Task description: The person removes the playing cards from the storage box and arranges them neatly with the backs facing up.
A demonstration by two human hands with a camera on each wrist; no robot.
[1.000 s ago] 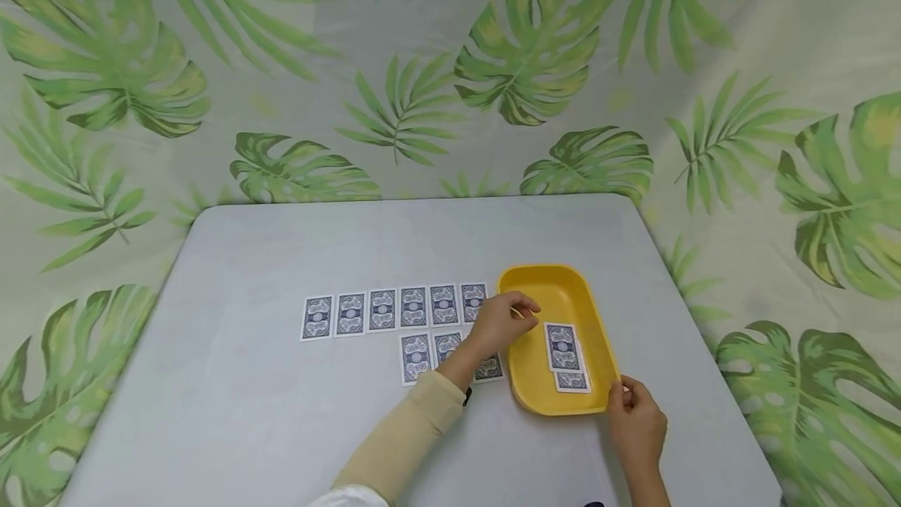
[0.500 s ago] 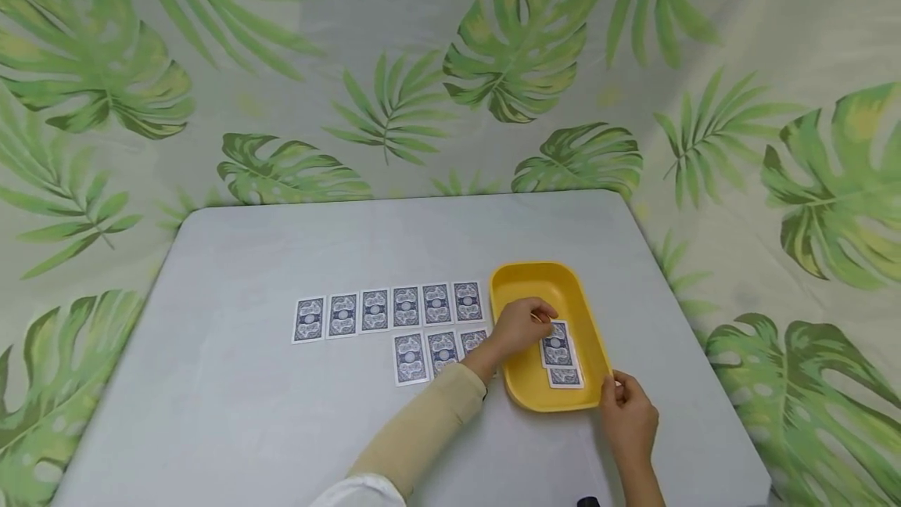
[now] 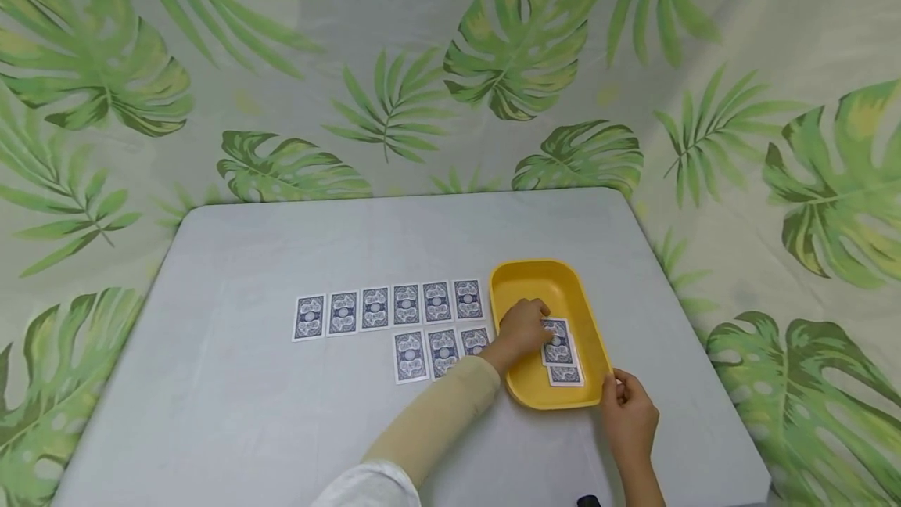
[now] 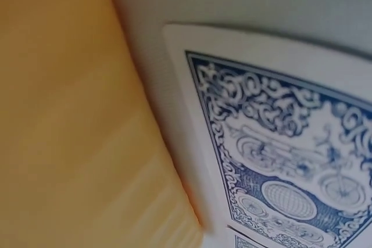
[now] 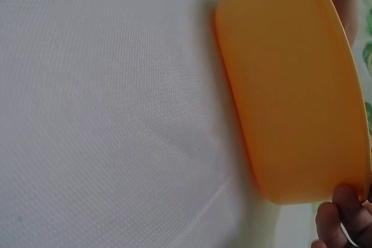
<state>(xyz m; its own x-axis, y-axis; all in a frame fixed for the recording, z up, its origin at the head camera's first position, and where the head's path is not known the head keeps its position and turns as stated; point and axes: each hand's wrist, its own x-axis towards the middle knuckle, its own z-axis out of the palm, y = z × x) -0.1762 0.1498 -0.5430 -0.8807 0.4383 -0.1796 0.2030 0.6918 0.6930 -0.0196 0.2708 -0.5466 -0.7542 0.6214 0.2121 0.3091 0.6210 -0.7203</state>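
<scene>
Inside the yellow tray (image 3: pixel 524 282), two playing cards lie face down and overlapping. The upper playing card (image 3: pixel 559 349) has a blue patterned back and covers most of the lower playing card (image 3: pixel 568 375). My left hand (image 3: pixel 522 327) reaches over the tray's left rim and pinches the upper card's left edge with curled fingers; the fingertips are partly hidden. With thumb and fingers my right hand (image 3: pixel 629 411) grips the tray's near right corner. In the right wrist view its fingers (image 5: pixel 347 204) show on the tray's outer wall.
Left of the tray, several playing cards (image 3: pixel 406 306) form a back row, face down. A shorter front row of playing cards (image 3: pixel 410 355) is partly hidden by my left forearm. A dark object (image 3: pixel 588 501) sits at the bottom edge. Leaf-patterned cloth (image 3: pixel 401 100) stands behind the table.
My left hand has moved right and slightly down within the tray, from the rim to the upper card. My right hand keeps its grip on the tray corner. The head view has shifted slightly.
</scene>
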